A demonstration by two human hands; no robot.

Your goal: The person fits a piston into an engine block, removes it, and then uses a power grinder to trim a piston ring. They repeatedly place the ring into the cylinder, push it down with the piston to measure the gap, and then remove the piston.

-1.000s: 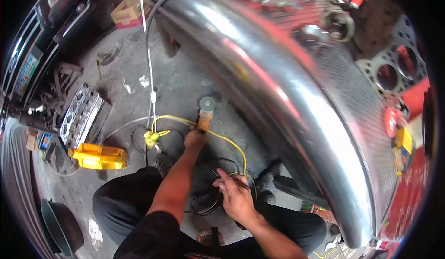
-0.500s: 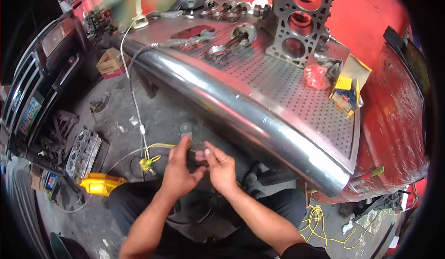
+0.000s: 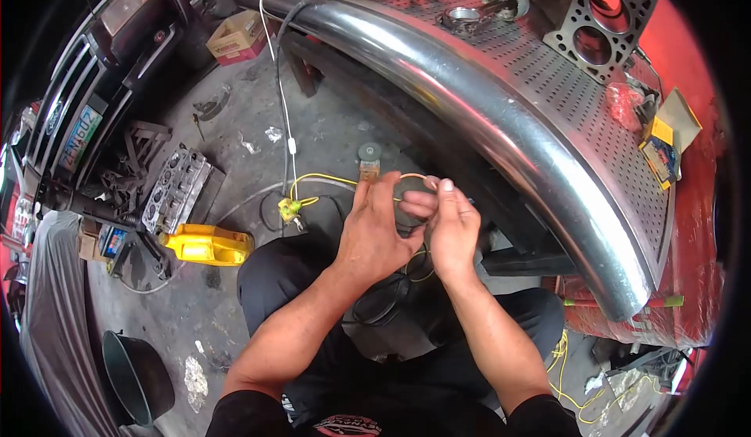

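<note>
My left hand (image 3: 371,237) and my right hand (image 3: 454,230) are raised close together over my lap. Between their fingertips arches a thin, tan curved strip (image 3: 411,175), like part of a ring. The thumb and fingers of my right hand pinch its right end. Its left end meets the fingertips of my left hand, whose palm is turned inward. Just beyond the left fingertips, a small tool with a round grey disc (image 3: 369,154) lies on the floor. A yellow cord (image 3: 325,176) passes behind my left hand from a yellow connector (image 3: 289,208).
A metal bench with a thick rounded edge (image 3: 469,89) runs along the right, bearing an engine block (image 3: 583,42), a piston with rod (image 3: 489,10) and an opened yellow box (image 3: 665,151). Left are a cylinder head (image 3: 176,187), a yellow jug (image 3: 211,244) and a dark bucket (image 3: 137,378).
My view has tilted down and turned left, so the bench sits higher and farther right. My hands stay close together, and the curved strip between them now shows more plainly.
</note>
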